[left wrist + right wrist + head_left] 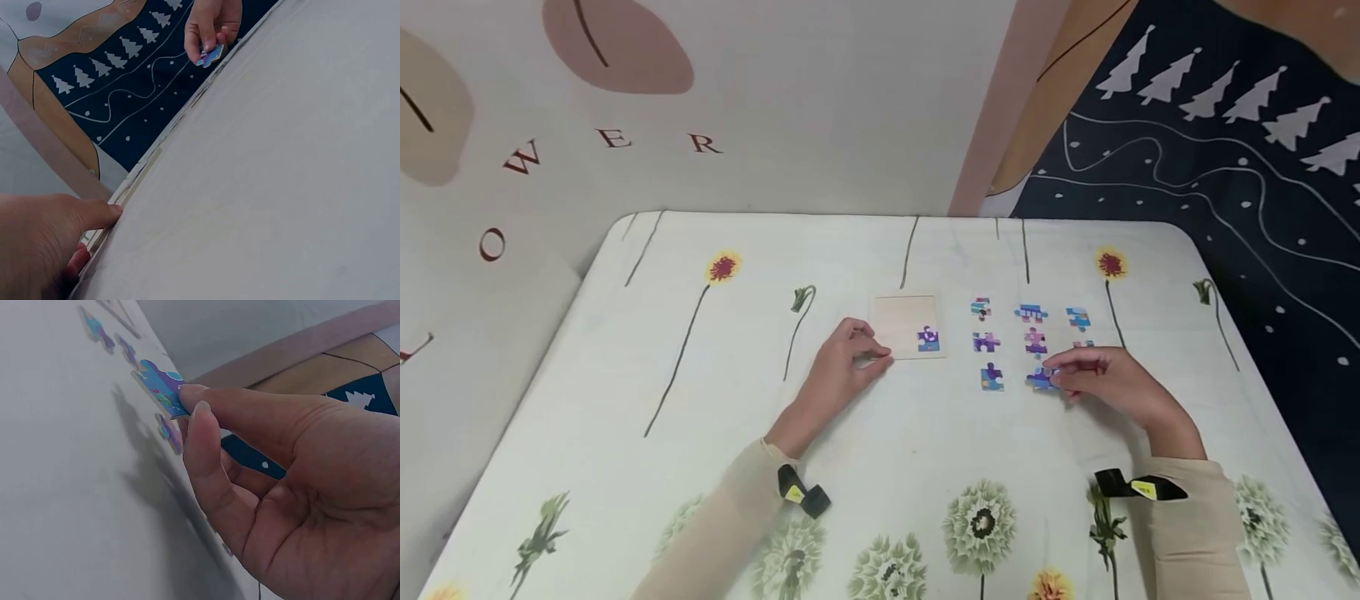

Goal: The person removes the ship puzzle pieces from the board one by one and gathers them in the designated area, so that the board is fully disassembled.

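Note:
My right hand (1108,379) pinches a blue and purple jigsaw piece (1041,378) between thumb and fingers. In the right wrist view that piece (157,387) is lifted off the table, with a shadow beneath it. My left hand (850,360) grips the lower left corner of a square wooden puzzle tray (898,321); the left wrist view shows the thumb (103,214) on its edge. One purple and blue piece (928,340) lies in the tray's lower right corner. Other loose pieces, such as a pink one (1035,340), lie in rows right of the tray.
A white flower-printed cloth (917,450) covers the table. Beyond its far edge hang a pale printed backdrop (820,108) and a dark blue one with white trees (1195,150). One loose piece (1082,343) is partly hidden behind my right hand.

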Demonstrator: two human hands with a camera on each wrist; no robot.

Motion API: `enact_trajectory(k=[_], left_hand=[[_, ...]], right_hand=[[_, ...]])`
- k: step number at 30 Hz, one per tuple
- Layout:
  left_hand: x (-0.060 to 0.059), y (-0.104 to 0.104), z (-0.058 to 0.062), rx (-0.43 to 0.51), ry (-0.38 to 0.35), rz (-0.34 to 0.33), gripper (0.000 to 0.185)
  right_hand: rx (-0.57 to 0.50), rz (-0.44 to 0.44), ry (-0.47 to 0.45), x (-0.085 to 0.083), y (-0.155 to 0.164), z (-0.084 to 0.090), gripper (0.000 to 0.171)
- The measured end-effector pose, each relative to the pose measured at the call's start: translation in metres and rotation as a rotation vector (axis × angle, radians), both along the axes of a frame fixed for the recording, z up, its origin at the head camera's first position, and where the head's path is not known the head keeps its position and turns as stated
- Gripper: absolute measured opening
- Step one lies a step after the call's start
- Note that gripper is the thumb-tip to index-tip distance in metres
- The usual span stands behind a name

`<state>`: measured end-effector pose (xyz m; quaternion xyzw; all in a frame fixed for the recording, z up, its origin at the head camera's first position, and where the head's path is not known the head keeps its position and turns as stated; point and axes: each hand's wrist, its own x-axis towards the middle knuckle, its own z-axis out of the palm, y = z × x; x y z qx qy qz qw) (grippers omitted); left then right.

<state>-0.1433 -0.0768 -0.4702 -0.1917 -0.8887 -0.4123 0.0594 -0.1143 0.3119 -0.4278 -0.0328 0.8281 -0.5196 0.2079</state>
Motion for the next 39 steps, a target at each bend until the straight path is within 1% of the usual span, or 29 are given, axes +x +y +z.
enact_trajectory(k=[5,8,12,14,23,33,39], left_hand=[[0.000,-0.002,0.000,0.005,-0.017,-0.002,0.010],[0.000,-0.002,0.001,0.006,-0.034,-0.004,0.010],[0.000,-0.001,0.002,0.013,-0.041,0.000,0.010],[0.000,-0.001,0.002,0.013,-0.040,0.001,0.010],[0.001,0.000,0.003,0.009,-0.045,-0.003,0.011],[0.000,0.001,0.004,-0.009,-0.065,0.006,0.012],[0.000,0.001,0.005,-0.023,-0.074,0.007,0.013]], right_hand=[[-0.020,0.027,0.015,0.000,0.001,-0.007,0.029],[0.007,0.031,0.041,-0.001,-0.001,-0.009,0.025],[0.052,0.015,0.080,-0.001,-0.005,-0.010,0.021],[0.073,0.008,0.094,-0.001,-0.007,-0.010,0.021],[0.170,-0.038,0.105,0.001,-0.015,-0.003,0.019],[0.185,-0.049,0.108,0.002,-0.019,0.004,0.019],[0.205,-0.047,0.106,0.001,-0.020,0.002,0.018]])
